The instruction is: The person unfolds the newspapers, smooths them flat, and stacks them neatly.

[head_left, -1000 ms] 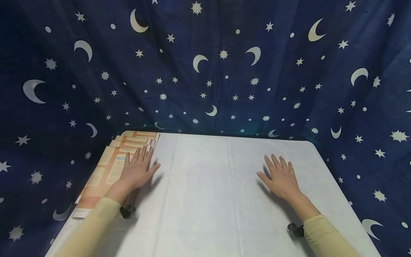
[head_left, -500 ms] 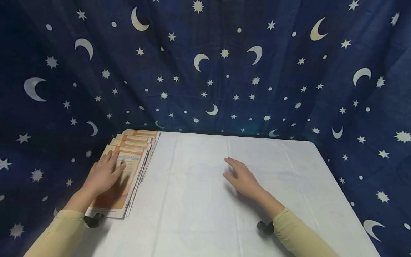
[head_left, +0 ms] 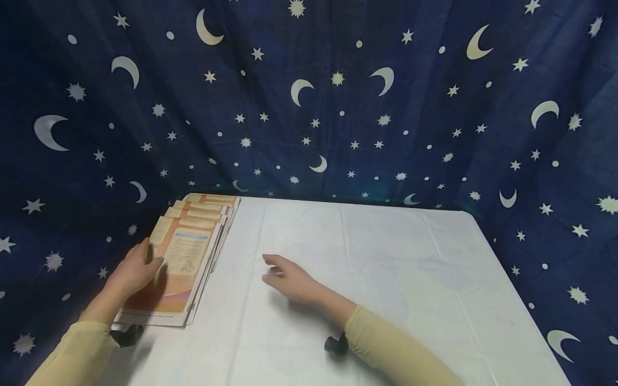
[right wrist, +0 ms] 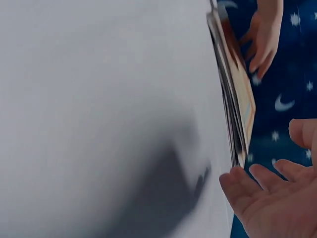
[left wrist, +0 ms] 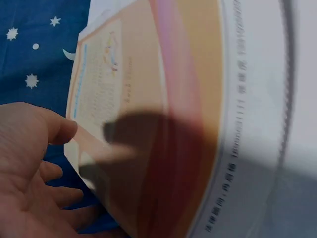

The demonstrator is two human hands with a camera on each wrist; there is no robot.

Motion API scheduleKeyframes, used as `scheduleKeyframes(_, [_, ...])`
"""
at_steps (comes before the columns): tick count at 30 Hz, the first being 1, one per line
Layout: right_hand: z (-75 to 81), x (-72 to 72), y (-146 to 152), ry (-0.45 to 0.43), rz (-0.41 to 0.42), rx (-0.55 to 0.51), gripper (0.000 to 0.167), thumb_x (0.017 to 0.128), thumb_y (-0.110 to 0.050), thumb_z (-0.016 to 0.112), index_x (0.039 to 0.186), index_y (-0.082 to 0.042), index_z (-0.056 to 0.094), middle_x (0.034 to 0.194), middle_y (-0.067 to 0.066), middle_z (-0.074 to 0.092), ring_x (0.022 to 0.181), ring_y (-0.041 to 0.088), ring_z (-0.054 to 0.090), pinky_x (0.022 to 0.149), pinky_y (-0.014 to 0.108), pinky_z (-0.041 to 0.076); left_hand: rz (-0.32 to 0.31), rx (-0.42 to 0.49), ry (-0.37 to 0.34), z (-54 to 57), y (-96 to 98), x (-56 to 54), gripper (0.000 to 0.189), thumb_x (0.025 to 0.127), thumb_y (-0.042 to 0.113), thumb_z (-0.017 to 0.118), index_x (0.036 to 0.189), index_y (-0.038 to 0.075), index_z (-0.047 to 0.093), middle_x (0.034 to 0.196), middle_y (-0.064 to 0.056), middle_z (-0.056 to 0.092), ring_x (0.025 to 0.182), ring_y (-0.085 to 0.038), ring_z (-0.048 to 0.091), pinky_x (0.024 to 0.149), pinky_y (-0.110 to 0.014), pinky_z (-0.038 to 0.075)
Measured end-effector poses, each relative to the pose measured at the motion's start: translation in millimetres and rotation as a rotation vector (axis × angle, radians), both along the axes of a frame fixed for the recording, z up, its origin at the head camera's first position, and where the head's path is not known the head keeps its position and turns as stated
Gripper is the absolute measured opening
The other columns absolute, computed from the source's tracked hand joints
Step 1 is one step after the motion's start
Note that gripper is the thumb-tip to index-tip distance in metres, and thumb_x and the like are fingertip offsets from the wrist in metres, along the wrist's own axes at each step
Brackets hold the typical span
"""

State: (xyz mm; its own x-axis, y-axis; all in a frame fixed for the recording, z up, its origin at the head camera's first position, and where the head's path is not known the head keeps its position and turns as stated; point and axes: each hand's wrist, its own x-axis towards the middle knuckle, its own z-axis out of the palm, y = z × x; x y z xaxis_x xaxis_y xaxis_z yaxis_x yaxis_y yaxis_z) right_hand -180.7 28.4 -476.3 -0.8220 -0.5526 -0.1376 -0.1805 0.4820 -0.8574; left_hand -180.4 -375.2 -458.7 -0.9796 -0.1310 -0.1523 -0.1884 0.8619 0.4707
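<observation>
Several orange-covered booklets lie in an overlapping, staggered stack along the left side of the white table. My left hand is at the left edge of the front booklet, thumb over its cover and fingers by its outer side. In the left wrist view, the hand has loosely bent fingers beside the booklet cover, whose lower margin carries a line of print. Over the table right of the stack hovers my right hand, holding nothing. Its fingers are relaxed and spread in the right wrist view, pointing toward the stack.
The table wears a white cloth with fold creases. A dark blue curtain with moons and stars hangs behind and along both sides. Small black devices sit under both wrists, one below the right sleeve.
My left hand has moved left and down across the stack to its outer edge. My right hand has swept left from the table's right side toward the booklets, which stay in place.
</observation>
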Motion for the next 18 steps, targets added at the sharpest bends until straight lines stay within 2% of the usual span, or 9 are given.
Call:
scheduleKeyframes(3, [-2.0, 3.6, -26, -0.095, 0.018, -0.078, 0.055, 0.106, -0.036, 0.053, 0.157, -0.018, 0.042, 0.151, 0.001, 0.053, 0.132, 0.019, 0.056, 0.105, 0.036, 0.049, 0.049, -0.009, -0.035, -1.4, -1.0, 1.2, 0.083, 0.101, 0.023, 0.051, 0.152, -0.021, 0.002, 0.15, -0.05, 0.011, 0.139, -0.065, 0.016, 0.112, -0.074, 0.019])
scheduleKeyframes(5, [-4.7, 5.3, -42, -0.162, 0.008, -0.135, 0.052, 0.106, -0.032, 0.055, 0.155, -0.015, 0.044, 0.145, 0.001, 0.058, 0.125, 0.017, 0.06, 0.1, 0.033, 0.052, 0.059, -0.034, -0.043, -3.5, -3.2, 2.5, 0.083, 0.099, 0.021, 0.052, 0.151, -0.022, 0.003, 0.149, -0.05, 0.014, 0.137, -0.066, 0.021, 0.11, -0.074, 0.023])
scheduleKeyframes(8, [-9.3, 8.1, -66, -0.28, -0.039, -0.222, 0.051, 0.103, -0.022, 0.06, 0.152, -0.012, 0.048, 0.136, 0.003, 0.063, 0.115, 0.015, 0.065, 0.094, 0.031, 0.056, 0.064, -0.071, -0.059, -6.8, -7.1, 4.9, 0.083, 0.098, 0.021, 0.053, 0.152, -0.021, 0.005, 0.147, -0.05, 0.018, 0.133, -0.066, 0.026, 0.106, -0.076, 0.028])
scheduleKeyframes(11, [-13.6, 11.2, -88, -0.387, -0.094, -0.297, 0.056, 0.096, -0.01, 0.065, 0.15, -0.009, 0.049, 0.129, 0.005, 0.066, 0.109, 0.017, 0.068, 0.093, 0.034, 0.057, 0.068, -0.091, -0.075, -9.6, -8.9, 7.0, 0.084, 0.097, 0.021, 0.055, 0.152, -0.019, 0.005, 0.147, -0.049, 0.02, 0.131, -0.065, 0.03, 0.104, -0.077, 0.03])
scheduleKeyframes(13, [-16.0, 12.9, -100, -0.441, -0.122, -0.339, 0.059, 0.094, -0.007, 0.065, 0.151, -0.007, 0.047, 0.129, 0.007, 0.066, 0.109, 0.02, 0.069, 0.092, 0.034, 0.057, 0.085, -0.096, -0.087, -10.3, -7.8, 7.7, 0.085, 0.097, 0.021, 0.056, 0.153, -0.017, 0.005, 0.148, -0.048, 0.021, 0.13, -0.064, 0.032, 0.103, -0.077, 0.031])
scheduleKeyframes(18, [-19.8, 15.9, -120, -0.556, -0.173, -0.441, 0.061, 0.099, -0.012, 0.062, 0.154, -0.002, 0.04, 0.135, 0.014, 0.061, 0.11, 0.027, 0.068, 0.093, 0.038, 0.057, 0.099, -0.121, -0.092, -8.6, -2.9, 9.3, 0.08, 0.098, 0.02, 0.055, 0.153, -0.017, 0.01, 0.147, -0.047, 0.024, 0.126, -0.063, 0.037, 0.101, -0.076, 0.035])
